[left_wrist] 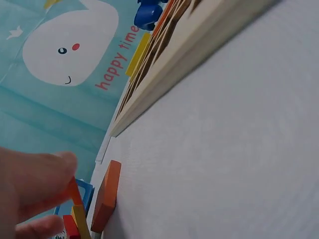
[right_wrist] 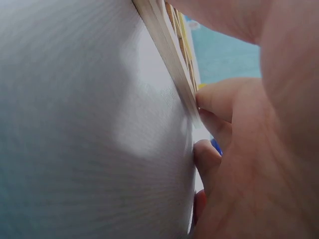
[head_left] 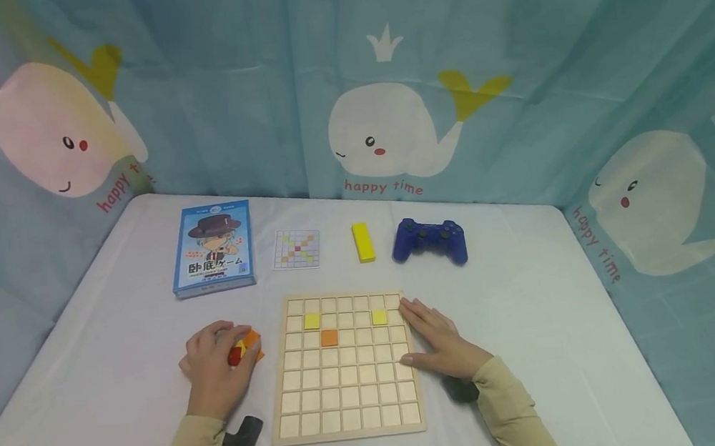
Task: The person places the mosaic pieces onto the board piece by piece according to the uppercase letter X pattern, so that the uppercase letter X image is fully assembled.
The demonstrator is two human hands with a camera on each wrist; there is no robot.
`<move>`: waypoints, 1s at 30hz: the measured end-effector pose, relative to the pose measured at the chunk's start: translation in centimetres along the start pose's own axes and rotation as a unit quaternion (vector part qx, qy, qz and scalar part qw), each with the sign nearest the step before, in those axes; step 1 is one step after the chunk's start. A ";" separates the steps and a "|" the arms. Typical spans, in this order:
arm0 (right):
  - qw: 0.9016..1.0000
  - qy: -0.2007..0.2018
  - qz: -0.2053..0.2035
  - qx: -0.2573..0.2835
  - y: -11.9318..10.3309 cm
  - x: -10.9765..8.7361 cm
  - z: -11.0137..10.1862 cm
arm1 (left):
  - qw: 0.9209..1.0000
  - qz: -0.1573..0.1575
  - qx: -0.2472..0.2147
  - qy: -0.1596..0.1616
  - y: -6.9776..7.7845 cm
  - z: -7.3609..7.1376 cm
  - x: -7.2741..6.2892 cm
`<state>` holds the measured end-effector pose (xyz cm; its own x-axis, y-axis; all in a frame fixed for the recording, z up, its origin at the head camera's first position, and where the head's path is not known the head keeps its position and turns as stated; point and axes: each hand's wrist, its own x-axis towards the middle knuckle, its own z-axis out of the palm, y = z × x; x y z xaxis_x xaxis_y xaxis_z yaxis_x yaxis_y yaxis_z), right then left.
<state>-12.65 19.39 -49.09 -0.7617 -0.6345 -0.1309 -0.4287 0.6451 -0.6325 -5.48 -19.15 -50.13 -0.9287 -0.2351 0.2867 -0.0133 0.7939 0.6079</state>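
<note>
Left of the wooden grid board (head_left: 351,435), my left hand (head_left: 213,372) pinches an orange tile (left_wrist: 75,191) at a small pile of tiles. Red (head_left: 234,356) and yellow (left_wrist: 79,221) tiles lie under the fingers, and another orange tile (left_wrist: 106,196) lies beside them. How many the pile holds is hidden by the hand. My right hand (head_left: 443,347) rests along the board's right edge with its fingers extended, thumb on the rim. Set in the board's upper rows are two yellow tiles (head_left: 312,321) and one orange square (head_left: 329,338).
Behind the board lie a small pattern card (head_left: 281,260) with a coloured grid, a long yellow block (head_left: 363,242) and a blue game controller (head_left: 429,240). A blue game box (head_left: 211,248) sits at the back left. A patterned curtain (head_left: 244,119) hangs around the white table (head_left: 521,308).
</note>
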 end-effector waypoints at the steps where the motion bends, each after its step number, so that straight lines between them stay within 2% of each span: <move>1: 1.000 0.000 -0.001 0.002 0.0 0.0 0.0 | 1.000 0.002 -0.005 0.005 0.0 0.0 0.0; 5: 1.000 -0.006 -0.001 -0.001 0.0 -0.1 -0.2 | 0.999 0.015 -0.026 0.020 0.2 -0.1 0.1; 9: 1.000 0.004 -0.001 -0.017 0.1 0.3 -0.9 | 0.998 0.027 -0.044 0.023 0.7 -0.1 0.1; 14: 0.998 0.004 0.006 -0.060 0.1 1.6 -2.1 | 0.996 0.064 -0.065 0.013 2.0 0.1 0.4; 18: 0.997 -0.007 0.009 -0.079 0.0 2.8 -2.8 | 0.990 0.118 -0.069 -0.017 3.6 0.5 1.2; 24: 0.998 -0.028 -0.005 -0.048 0.1 3.5 -2.8 | 0.975 0.196 -0.072 -0.076 6.9 0.8 3.2; 27: 0.999 -0.026 -0.009 -0.042 0.6 3.5 -2.5 | 0.965 0.221 -0.078 -0.116 8.6 1.4 3.7; 30: 0.999 -0.019 -0.016 -0.040 1.0 3.5 -2.3 | 0.958 0.227 -0.087 -0.151 9.8 2.5 3.6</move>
<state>-16.89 18.79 -48.45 -0.7289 -0.6699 -0.1412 -0.4907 0.6550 -0.5746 -9.92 -10.84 -45.04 -0.8896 0.3061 0.3391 0.4548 0.6641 0.5934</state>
